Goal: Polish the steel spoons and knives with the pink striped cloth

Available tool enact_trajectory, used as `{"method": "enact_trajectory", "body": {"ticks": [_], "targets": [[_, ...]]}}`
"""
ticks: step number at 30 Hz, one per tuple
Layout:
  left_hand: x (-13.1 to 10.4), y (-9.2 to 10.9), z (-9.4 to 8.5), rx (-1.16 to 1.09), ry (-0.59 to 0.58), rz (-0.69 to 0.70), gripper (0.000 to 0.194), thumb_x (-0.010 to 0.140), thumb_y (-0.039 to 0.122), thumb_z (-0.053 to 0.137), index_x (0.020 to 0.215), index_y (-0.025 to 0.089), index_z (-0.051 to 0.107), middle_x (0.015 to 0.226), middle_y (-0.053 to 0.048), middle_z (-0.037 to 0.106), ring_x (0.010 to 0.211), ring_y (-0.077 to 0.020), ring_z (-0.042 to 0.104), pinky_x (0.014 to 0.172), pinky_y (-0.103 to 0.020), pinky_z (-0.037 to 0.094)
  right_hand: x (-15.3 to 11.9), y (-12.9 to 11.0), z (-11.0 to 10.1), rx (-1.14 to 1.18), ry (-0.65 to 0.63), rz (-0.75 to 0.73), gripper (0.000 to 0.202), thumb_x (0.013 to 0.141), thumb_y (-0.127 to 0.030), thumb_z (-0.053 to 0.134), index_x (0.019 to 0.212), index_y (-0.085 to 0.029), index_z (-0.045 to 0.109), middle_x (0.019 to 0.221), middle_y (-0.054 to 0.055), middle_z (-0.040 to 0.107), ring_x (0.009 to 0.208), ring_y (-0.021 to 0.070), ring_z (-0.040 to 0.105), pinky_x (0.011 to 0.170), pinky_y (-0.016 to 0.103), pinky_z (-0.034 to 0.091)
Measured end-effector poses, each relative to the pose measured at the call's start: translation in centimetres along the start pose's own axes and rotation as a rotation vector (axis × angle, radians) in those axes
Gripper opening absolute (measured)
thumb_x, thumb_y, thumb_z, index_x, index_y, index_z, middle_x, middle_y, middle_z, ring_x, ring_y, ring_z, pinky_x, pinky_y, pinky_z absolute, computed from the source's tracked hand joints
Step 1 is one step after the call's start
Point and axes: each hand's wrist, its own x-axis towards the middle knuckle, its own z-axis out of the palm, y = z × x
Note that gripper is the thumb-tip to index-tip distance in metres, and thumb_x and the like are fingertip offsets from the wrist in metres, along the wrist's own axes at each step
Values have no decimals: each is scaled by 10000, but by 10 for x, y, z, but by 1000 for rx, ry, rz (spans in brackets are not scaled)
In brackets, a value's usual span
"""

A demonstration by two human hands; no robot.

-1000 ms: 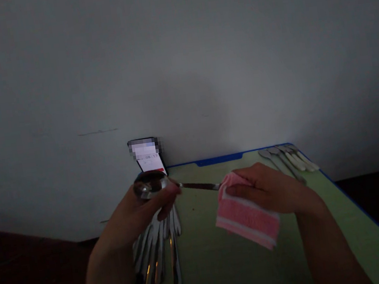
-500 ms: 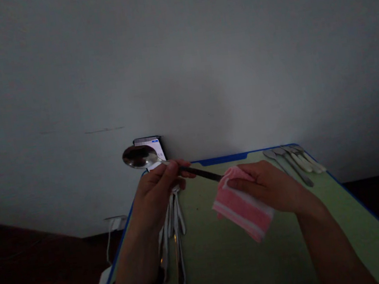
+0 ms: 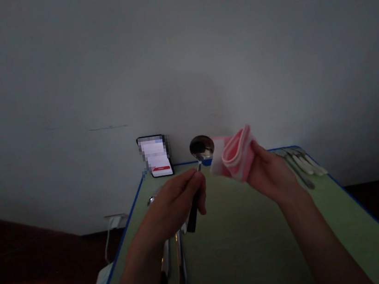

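The green table with blue edging stands against a pale wall. A phone leans at the table's far left corner. A bundle of cutlery lies near the left edge; more utensils lie at the far right corner. The right hand is closed around a folded pink cloth, raised above the far edge. The left hand pinches the handle of a spoon, bowl upright, touching the cloth.
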Motion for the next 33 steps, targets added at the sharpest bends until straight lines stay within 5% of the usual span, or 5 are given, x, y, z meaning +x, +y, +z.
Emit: {"method": "enact_trajectory", "body": {"ticks": [9, 18, 23, 27, 33], "targets": [[-2, -4, 0, 9, -39, -154, 363, 910, 442, 301, 754, 183, 501, 448, 66, 505, 361, -96, 515, 377, -186, 355, 10, 29, 12, 334, -123, 32, 344, 872, -384, 382, 1070, -210, 602, 1204, 43, 591, 1135, 191, 526, 1007, 363, 395], [-5, 1, -1, 144, -1, -134, 350, 914, 416, 299, 765, 182, 512, 459, 70, 500, 357, -80, 494, 382, -165, 364, 2, 23, 18, 480, 41, -82, 387, 866, -452, 350, 950, -218, 647, 1085, 24, 652, 1081, 200, 554, 977, 383, 415], [-2, 4, 9, 309, -140, -37, 331, 912, 333, 289, 752, 179, 534, 478, 62, 473, 373, -83, 479, 405, -183, 332, -9, 24, 37, 312, 70, -15, 138, 753, -343, 577, 744, -211, 618, 716, 1, 651, 635, 142, 591, 670, 278, 503], [2, 10, 24, 516, -75, 115, 252, 867, 204, 344, 699, 165, 528, 630, 0, 573, 570, -125, 539, 538, -233, 349, -9, 39, 46, 249, 181, 80, 284, 749, -442, 585, 812, -166, 575, 726, 27, 614, 577, 121, 541, 578, 245, 458], [0, 15, 32, 434, -144, 125, 255, 917, 256, 299, 864, 168, 533, 749, -14, 605, 633, -133, 532, 588, -246, 362, -7, 43, 33, -211, 377, -214, 324, 805, -486, 490, 703, -180, 517, 570, -34, 489, 488, 93, 421, 462, 208, 326]]}}
